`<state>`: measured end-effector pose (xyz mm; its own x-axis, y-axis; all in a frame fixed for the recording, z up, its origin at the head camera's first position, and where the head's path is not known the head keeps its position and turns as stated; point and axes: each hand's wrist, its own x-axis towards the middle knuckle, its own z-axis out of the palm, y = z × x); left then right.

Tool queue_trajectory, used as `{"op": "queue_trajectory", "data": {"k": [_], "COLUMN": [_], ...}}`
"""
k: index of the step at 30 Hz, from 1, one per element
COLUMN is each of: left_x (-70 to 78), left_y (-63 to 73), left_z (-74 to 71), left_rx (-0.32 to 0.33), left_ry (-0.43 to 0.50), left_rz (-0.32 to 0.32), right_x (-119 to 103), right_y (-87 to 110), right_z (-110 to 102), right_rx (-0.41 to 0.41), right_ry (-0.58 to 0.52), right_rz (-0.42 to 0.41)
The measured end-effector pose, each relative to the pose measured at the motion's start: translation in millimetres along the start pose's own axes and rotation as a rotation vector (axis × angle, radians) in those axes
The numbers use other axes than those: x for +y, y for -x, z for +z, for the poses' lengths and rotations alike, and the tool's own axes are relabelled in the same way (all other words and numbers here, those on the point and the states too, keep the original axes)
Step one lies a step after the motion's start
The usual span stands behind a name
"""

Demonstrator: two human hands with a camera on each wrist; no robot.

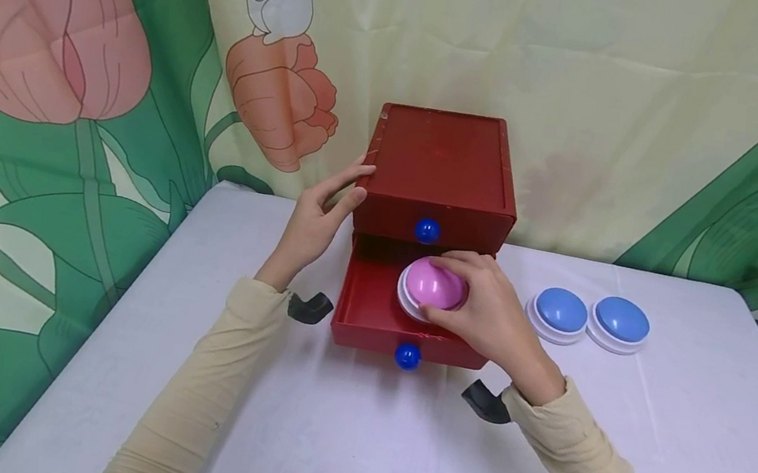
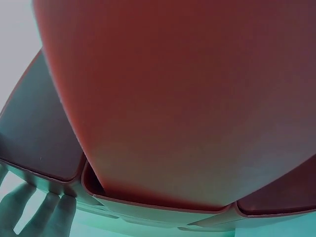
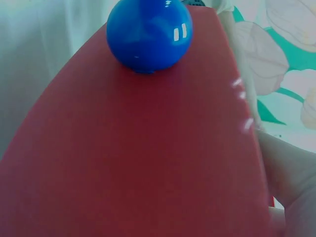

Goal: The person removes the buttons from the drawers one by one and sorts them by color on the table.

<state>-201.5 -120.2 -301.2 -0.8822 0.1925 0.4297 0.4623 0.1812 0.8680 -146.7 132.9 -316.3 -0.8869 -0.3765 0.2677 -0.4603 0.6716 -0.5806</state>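
A red two-drawer cabinet (image 1: 442, 159) stands on the table with its lower drawer (image 1: 367, 302) pulled out. Inside that drawer my right hand (image 1: 492, 307) grips a pink dome button with a white base (image 1: 433, 282), thumb and fingers on either side of it. My left hand (image 1: 313, 221) rests against the cabinet's left side near the upper drawer, fingers fairly straight; some of its fingers (image 2: 57, 215) show in the left wrist view. A blue knob (image 3: 149, 34) on the drawer front fills the top of the right wrist view, where the button is hidden.
Two blue dome buttons with white bases, one nearer (image 1: 561, 313) and one farther right (image 1: 620, 322), sit right of the cabinet. The upper drawer, with its blue knob (image 1: 427, 231), is closed. A printed curtain (image 1: 601, 98) hangs behind the white-covered table (image 1: 341, 450).
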Motion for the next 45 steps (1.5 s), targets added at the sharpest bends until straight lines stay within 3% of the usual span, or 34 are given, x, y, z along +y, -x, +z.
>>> {"op": "queue_trajectory", "data": {"k": [22, 39, 45], "left_x": [-3.5, -5.8, -4.7], "left_y": [0.7, -1.1, -0.3], "left_z": [0.9, 1.3, 1.5], "left_rx": [0.018, 0.02, 0.021], "left_ry": [0.008, 0.018, 0.015], "left_rz": [-0.003, 0.015, 0.013], "right_x": [-0.7, 3.2, 7.9], "right_y": [20.5, 24.3, 28.4], "right_z": [-29.7, -45.7, -49.5], "right_rx": [0.04, 0.148, 0.147], "right_ry": [-0.014, -0.014, 0.016], "right_rz": [0.033, -0.061, -0.045]}}
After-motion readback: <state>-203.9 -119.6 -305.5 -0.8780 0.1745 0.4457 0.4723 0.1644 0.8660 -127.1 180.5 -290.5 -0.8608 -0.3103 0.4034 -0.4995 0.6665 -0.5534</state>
